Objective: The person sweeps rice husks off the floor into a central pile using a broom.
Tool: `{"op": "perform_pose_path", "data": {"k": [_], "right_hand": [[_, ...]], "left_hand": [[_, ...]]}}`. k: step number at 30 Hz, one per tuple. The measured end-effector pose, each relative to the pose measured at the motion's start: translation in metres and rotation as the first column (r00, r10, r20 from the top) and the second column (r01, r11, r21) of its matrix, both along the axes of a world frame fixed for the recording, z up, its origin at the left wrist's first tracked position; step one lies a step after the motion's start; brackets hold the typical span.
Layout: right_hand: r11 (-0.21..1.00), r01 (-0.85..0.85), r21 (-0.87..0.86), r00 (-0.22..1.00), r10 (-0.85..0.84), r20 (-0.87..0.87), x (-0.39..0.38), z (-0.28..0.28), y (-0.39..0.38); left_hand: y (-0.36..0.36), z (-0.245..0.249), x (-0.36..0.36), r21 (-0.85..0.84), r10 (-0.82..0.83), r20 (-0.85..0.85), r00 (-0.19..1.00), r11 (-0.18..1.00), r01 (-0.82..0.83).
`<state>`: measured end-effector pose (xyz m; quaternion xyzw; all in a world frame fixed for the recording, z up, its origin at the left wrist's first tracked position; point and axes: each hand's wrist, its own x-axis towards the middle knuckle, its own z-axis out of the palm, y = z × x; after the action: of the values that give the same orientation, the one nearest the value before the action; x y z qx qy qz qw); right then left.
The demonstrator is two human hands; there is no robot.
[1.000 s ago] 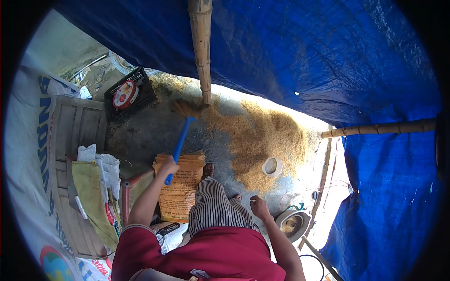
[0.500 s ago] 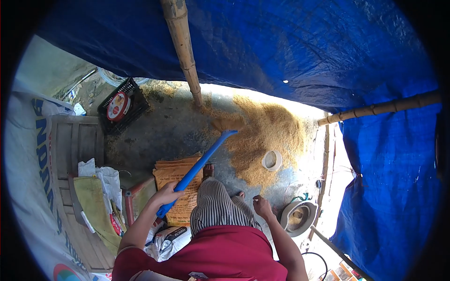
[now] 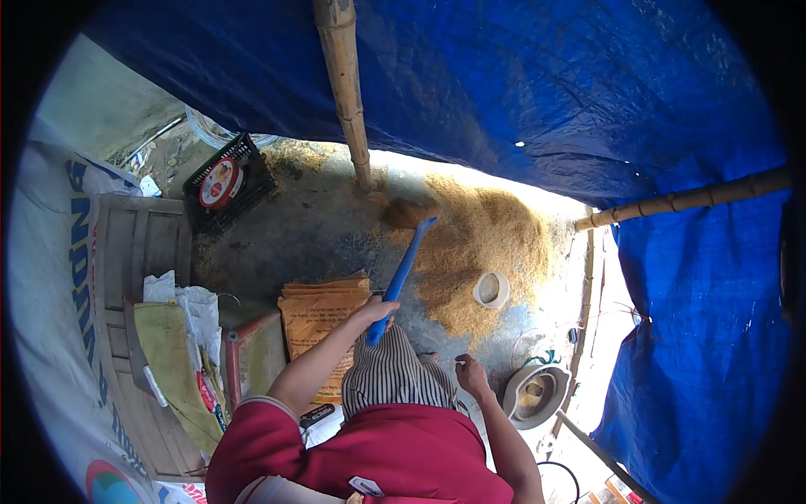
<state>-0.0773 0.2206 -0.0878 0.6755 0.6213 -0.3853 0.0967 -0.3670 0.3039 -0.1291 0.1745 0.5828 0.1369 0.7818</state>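
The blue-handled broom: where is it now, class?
In the head view, the blue-handled broom is near the middle, held by the left hand, its bristles at the left edge of the golden heap, near the bamboo pole's foot.

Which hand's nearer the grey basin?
Right. The right hand is just left of the grey basin, apart from it; the left hand is farther left, gripping the blue broom handle.

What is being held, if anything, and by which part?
The left hand grips a blue-handled broom near its handle's free end; whether the right hand holds anything is unclear.
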Motion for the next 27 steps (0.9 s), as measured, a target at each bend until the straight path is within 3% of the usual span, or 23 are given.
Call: {"op": "perform_pose_path", "data": {"k": [4,7,10,14,16,19,20,21,23,25,27], "right_hand": [[1.000,0.022,-0.001,0.999,-0.022,-0.046,0.004,0.013,0.000],[1.000,0.020,0.024,0.997,-0.018,-0.081,0.015,0.006,-0.013],[0.997,0.005,0.080,0.997,0.001,-0.075,0.028,-0.002,-0.035],[0.997,0.029,0.069,0.998,-0.024,-0.065,0.048,-0.004,-0.071],[0.996,0.062,0.059,0.996,-0.058,-0.061,0.061,-0.006,-0.094],[0.994,0.108,0.027,0.991,-0.105,-0.084,0.080,-0.004,-0.125],[0.993,0.115,0.030,0.990,-0.112,-0.086,0.092,-0.014,-0.137],[0.989,0.139,0.046,0.987,-0.134,-0.093,0.101,-0.025,-0.150],[0.984,0.170,0.057,0.981,-0.164,-0.103,0.119,-0.031,-0.170],[0.981,0.193,0.013,0.978,-0.191,-0.086,0.126,-0.028,-0.180],[0.977,0.214,-0.004,0.971,-0.213,-0.112,0.127,-0.030,-0.183]], "left_hand": [[-0.030,0.080,-0.038,-0.023,0.039,0.013,0.999,0.999,-0.038],[-0.046,0.100,-0.042,0.037,0.040,-0.081,0.996,0.999,-0.037],[-0.045,0.071,-0.029,0.114,0.090,-0.199,0.976,0.991,-0.068],[-0.035,-0.023,-0.005,0.088,0.050,-0.330,0.943,0.996,-0.022],[-0.031,-0.038,0.008,-0.038,0.044,-0.231,0.972,0.998,-0.055],[-0.036,-0.042,0.025,-0.032,0.012,-0.138,0.990,0.999,-0.016],[-0.038,-0.039,0.022,-0.059,0.091,-0.033,0.995,0.994,-0.093],[-0.049,-0.034,0.013,-0.055,0.087,-0.036,0.996,0.995,-0.089],[-0.086,0.016,0.000,0.050,0.221,0.144,0.965,0.972,-0.230],[-0.114,0.057,-0.010,0.038,0.254,0.090,0.963,0.965,-0.258],[-0.120,0.060,-0.011,0.034,0.306,0.044,0.951,0.951,-0.308]]}}
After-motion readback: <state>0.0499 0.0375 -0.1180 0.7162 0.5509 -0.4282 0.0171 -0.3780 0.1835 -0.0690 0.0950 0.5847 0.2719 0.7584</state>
